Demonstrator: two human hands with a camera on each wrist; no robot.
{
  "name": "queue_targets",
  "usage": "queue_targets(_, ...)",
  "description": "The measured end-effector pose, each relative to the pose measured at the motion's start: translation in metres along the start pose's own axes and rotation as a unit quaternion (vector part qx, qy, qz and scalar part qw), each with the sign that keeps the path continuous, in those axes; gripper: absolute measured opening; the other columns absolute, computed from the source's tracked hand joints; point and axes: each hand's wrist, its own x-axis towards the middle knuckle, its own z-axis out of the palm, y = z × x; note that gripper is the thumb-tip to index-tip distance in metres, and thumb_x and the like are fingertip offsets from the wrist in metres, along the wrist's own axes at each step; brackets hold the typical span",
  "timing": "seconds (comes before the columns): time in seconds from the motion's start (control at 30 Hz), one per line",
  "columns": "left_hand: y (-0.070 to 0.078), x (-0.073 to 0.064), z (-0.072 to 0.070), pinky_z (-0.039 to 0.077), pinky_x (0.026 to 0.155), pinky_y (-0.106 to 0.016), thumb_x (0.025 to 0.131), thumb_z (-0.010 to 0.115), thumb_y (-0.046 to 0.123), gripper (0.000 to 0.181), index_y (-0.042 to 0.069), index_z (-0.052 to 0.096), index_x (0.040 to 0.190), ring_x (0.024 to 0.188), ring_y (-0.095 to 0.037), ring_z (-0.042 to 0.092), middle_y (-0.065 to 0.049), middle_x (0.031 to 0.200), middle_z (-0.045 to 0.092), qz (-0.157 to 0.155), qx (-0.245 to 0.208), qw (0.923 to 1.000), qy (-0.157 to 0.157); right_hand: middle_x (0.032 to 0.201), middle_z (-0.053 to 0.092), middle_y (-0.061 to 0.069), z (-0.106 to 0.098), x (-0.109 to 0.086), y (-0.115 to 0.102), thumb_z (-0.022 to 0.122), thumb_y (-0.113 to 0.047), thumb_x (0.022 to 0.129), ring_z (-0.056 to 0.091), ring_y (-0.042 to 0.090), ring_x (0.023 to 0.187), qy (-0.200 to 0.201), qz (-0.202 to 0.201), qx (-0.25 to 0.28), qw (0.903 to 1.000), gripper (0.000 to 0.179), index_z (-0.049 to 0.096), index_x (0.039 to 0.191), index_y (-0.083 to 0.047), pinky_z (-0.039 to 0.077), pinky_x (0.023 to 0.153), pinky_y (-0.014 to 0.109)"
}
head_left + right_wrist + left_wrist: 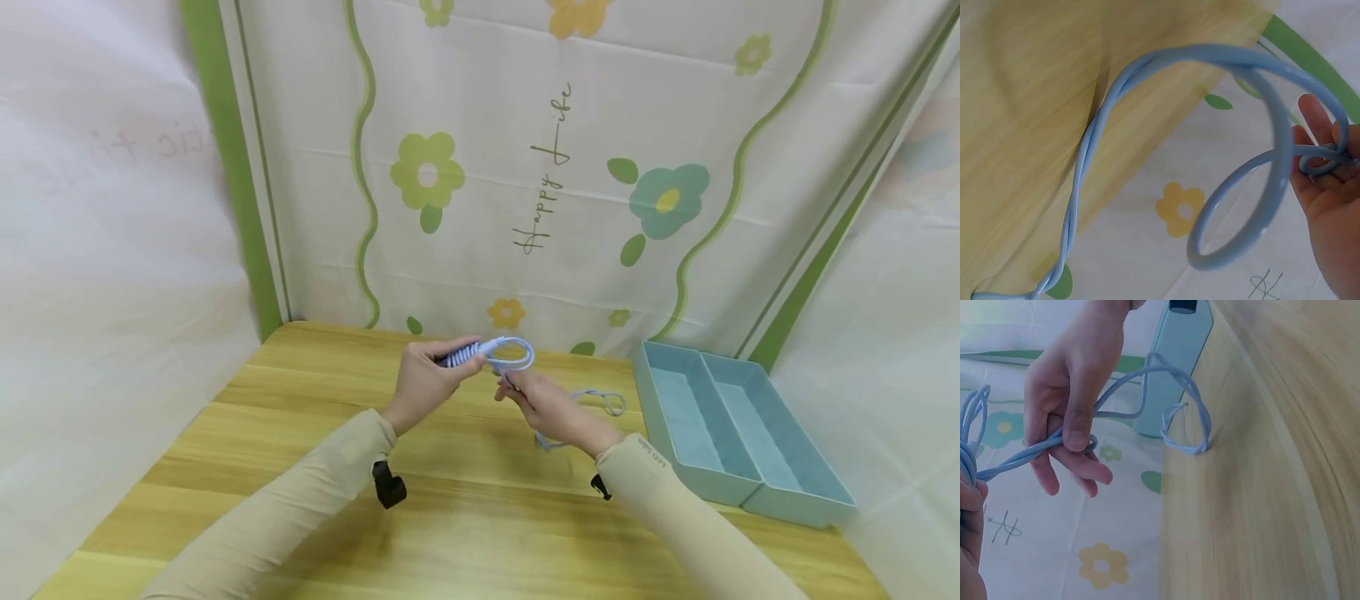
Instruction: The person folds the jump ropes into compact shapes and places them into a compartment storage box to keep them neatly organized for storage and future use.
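A thin light-blue cord (pixel 513 364) runs between both hands above the table. My left hand (pixel 426 379) grips a bundle of it, with several turns wound tightly around the middle and a loop sticking out toward the right. At the right of the bundle my right hand (pixel 551 407) pinches a doubled length between thumb and fingers; in the left wrist view this cord (pixel 1022 459) stretches from the bundle to the right hand (pixel 1079 387). Past the right fingers, a twisted tail (pixel 1072 200) hangs in a wide curve down to the table.
A wooden table (pixel 480 533) lies beneath the hands. On its right stands a light-blue tray (pixel 798 502) with two long compartments. A white floral curtain (pixel 480 275) hangs behind the far edge and at both sides. Black straps (pixel 388 485) sit at the wrists.
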Motion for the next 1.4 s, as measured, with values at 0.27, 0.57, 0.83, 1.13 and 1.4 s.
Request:
queue_targets(0.27,-0.012,0.006,-0.004,0.041,0.037,-0.026,0.086,0.079,0.028,0.029,0.016,0.077,0.112,0.039,-0.018,0.046,-0.016,0.072,0.068,-0.022,-0.017,0.9995,0.012,0.096,0.070,0.009,0.007,0.000,-0.010,0.051,0.007,0.099,0.064,0.014,0.075,0.004,0.001,0.022,0.9998,0.035,0.048,0.134,0.010,0.051,0.063,0.025)
queue_targets(0.57,-0.019,0.008,-0.001,0.045,0.039,-0.028,0.085,0.080,0.031,0.031,0.016,0.076,0.113,0.044,-0.018,0.052,-0.001,0.077,0.071,0.005,0.016,0.9996,0.023,0.090,0.071,0.010,0.009,-0.002,-0.022,0.051,0.005,0.096,0.060,0.004,0.063,-0.004,0.033,0.054,0.9980,0.026,0.058,0.120,0.009,0.046,0.050,0.020)
queue_targets(0.83,-0.021,0.010,-0.002,0.047,0.043,-0.024,0.085,0.081,0.020,0.030,0.012,0.075,0.113,0.048,-0.021,0.056,-0.006,0.081,0.072,0.012,0.029,0.9988,0.037,0.081,0.066,0.001,0.008,-0.001,-0.023,0.058,-0.001,0.097,0.049,0.001,0.058,0.010,0.014,0.019,0.9997,0.009,0.066,0.100,0.000,0.044,0.050,0.018)
queue_targets(1.13,0.011,0.013,0.003,0.051,0.047,-0.023,0.085,0.077,0.005,0.027,-0.003,0.073,0.110,0.056,-0.021,0.063,-0.015,0.087,0.072,0.016,0.053,0.9967,0.059,0.074,0.061,0.002,0.012,-0.003,-0.014,0.068,-0.002,0.091,0.056,0.011,0.060,0.087,-0.023,-0.190,0.9776,0.004,0.065,0.090,-0.001,0.046,0.050,0.021)
queue_targets(1.4,-0.023,0.019,0.006,0.055,0.057,-0.027,0.083,0.082,0.012,0.031,0.004,0.074,0.112,0.073,-0.023,0.069,-0.012,0.097,0.073,0.072,0.071,0.9924,0.070,0.088,0.064,0.008,0.013,-0.002,-0.007,0.075,-0.001,0.086,0.063,0.022,0.081,0.135,-0.059,-0.203,0.9681,0.009,0.067,0.091,0.001,0.055,0.068,0.028)
